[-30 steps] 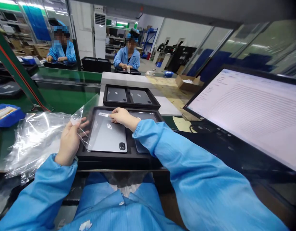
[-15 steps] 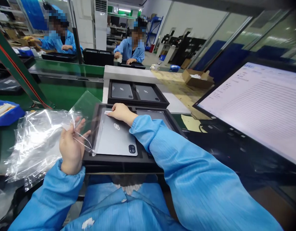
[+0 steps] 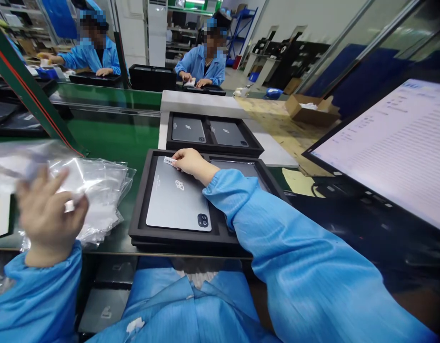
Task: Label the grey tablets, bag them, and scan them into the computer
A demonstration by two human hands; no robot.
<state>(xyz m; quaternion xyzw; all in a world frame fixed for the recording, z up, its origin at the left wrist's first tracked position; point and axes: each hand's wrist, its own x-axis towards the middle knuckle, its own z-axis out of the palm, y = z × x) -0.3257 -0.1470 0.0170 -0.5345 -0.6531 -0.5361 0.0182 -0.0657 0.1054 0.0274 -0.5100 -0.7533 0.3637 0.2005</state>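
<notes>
A silver-grey tablet (image 3: 177, 202) lies back up in the left compartment of a black foam tray (image 3: 139, 233), with its camera bump near me. At its far left corner my right hand (image 3: 191, 164) pinches the edge of a small white barcode label (image 3: 169, 161), which lies against the tablet's back. My left hand (image 3: 50, 214) is raised to the left, smeared by motion. Its thumb and forefinger are pinched together, the other fingers spread. A blurred clear plastic film (image 3: 13, 155) trails from it. Beside it lies a pile of clear plastic bags (image 3: 98, 190).
Behind the tray stands another black tray (image 3: 220, 150) with two tablets. A monitor (image 3: 391, 157) leans in from the right, near a yellow paper (image 3: 300, 183). A cardboard box (image 3: 309, 112) sits farther back. Two co-workers in blue sit across the bench.
My left hand has swung left, away from the tablet, with the clear film. The film no longer overlaps the tablet's left edge. My right hand stays at the label.
</notes>
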